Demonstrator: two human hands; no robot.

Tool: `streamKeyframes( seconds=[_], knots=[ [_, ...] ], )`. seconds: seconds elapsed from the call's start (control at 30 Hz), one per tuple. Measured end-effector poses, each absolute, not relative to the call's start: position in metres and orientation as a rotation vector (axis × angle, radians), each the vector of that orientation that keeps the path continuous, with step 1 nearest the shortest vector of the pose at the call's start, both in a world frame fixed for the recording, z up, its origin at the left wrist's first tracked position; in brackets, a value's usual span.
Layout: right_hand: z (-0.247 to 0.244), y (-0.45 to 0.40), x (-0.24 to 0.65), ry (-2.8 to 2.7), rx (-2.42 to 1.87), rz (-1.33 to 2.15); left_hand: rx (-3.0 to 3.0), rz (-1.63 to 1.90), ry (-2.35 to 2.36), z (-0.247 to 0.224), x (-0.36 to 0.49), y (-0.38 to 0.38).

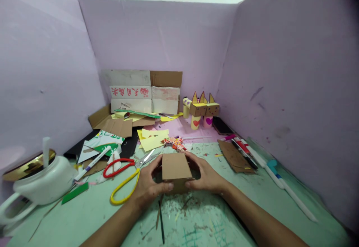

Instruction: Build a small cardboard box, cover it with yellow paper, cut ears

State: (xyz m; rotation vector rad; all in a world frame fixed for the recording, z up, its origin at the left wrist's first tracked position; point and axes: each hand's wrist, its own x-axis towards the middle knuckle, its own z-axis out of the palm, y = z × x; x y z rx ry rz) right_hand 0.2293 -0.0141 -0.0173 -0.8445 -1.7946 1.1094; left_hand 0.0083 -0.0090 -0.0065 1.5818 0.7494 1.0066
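Between my two hands is a small brown cardboard box (176,166), its flat top facing up. My left hand (150,181) wraps round its left side, thumb on the front face. On the opposite side my right hand (206,174) grips it the same way, thumb at the front right corner. The box's underside and back are hidden. Scissors (137,164) with one red and one yellow handle lie open beside my left hand. Just behind the box is a patterned paper bow (174,142), near yellow paper pieces (153,141).
Two cardboard-headed, eared figures (197,109) stand at the back right beside a phone (222,126). Markers (263,163) and cardboard scraps (234,156) lie on the right. A white mug (50,181) stands at left. Flattened cardboard (130,90) leans on the back wall.
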Motion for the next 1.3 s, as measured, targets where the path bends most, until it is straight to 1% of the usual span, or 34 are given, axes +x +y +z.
streamKeyframes(
  seconds=[1.3],
  knots=[
    [-0.0183, -0.0146, 0.2302, -1.813, -0.835, 1.074, 1.559, 1.003, 0.733, -0.0085, 0.0077, -0.0079]
  ],
)
